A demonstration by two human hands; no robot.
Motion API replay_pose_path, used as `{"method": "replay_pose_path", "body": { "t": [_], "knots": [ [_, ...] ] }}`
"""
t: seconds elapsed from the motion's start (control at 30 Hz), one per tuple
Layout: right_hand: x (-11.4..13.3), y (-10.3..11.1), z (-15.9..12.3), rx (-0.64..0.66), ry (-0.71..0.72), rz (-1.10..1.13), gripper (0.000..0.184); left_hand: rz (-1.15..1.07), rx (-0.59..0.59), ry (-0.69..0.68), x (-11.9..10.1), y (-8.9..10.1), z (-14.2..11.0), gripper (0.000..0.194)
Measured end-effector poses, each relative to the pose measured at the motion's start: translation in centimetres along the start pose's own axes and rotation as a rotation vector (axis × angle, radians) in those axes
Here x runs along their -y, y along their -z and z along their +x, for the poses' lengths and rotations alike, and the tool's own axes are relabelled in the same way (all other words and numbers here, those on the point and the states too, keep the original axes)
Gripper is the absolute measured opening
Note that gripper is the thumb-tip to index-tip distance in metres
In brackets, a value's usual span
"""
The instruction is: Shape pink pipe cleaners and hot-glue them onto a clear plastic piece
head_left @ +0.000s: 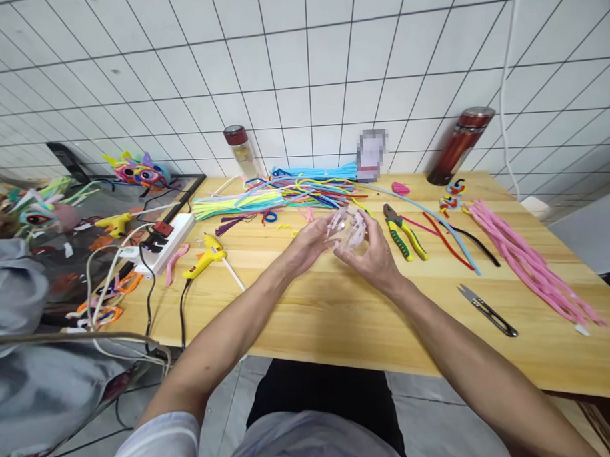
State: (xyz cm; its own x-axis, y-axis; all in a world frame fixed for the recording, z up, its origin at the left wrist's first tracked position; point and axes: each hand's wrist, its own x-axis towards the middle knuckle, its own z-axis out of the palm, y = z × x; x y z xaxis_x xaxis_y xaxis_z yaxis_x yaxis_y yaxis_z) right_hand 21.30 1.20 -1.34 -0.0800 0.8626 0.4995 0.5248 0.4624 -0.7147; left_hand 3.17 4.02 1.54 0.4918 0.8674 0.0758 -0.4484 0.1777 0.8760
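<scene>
Above the middle of the table, a pale lilac-white, loosely clumped piece [355, 232] is held between my two hands; blur hides what it is made of. My left hand [315, 238] curls round its left side. On the other side, my right hand [370, 249] grips it with thumb and fingers bent. Behind the hands lies a heap of coloured pipe cleaners [304, 192]. Green-and-yellow pliers [404, 233] rest just right of my right hand. Farther left, a yellow glue gun [206, 257] lies with a white stick in its back.
Thread snips [486, 310] and a pink pipe cleaner bundle [534, 264] lie at right. A red flask [461, 145] and a glass bottle [242, 152] stand by the wall. A power strip [171, 243] with trailing cords sits left. A person's grey clothing [35, 391] shows at far left.
</scene>
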Motion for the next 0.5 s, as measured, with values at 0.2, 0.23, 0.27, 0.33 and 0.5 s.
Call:
{"method": "replay_pose_path", "body": {
  "t": [0.2, 0.23, 0.27, 0.33, 0.5],
  "knots": [
    [-0.62, 0.34, 0.01, -0.033, 0.036, -0.065, 0.092, 0.032, -0.176, 0.026, 0.11, 0.63, 0.39, 0.049],
    [-0.64, 0.34, -0.03, -0.034, 0.039, -0.072, 0.091, 0.028, -0.177, 0.031, 0.20, 0.67, 0.34, 0.047],
    [-0.65, 0.34, -0.08, -0.035, 0.043, -0.078, 0.091, 0.022, -0.170, 0.036, 0.30, 0.70, 0.27, 0.046],
    [-0.64, 0.36, -0.19, -0.045, 0.056, -0.086, 0.090, 0.005, -0.150, 0.038, 0.44, 0.70, 0.09, 0.045],
    [-0.66, 0.45, -0.26, -0.061, 0.090, -0.105, 0.088, 0.001, -0.140, 0.062, 0.52, 0.75, -0.15, 0.044]
  ]
}}
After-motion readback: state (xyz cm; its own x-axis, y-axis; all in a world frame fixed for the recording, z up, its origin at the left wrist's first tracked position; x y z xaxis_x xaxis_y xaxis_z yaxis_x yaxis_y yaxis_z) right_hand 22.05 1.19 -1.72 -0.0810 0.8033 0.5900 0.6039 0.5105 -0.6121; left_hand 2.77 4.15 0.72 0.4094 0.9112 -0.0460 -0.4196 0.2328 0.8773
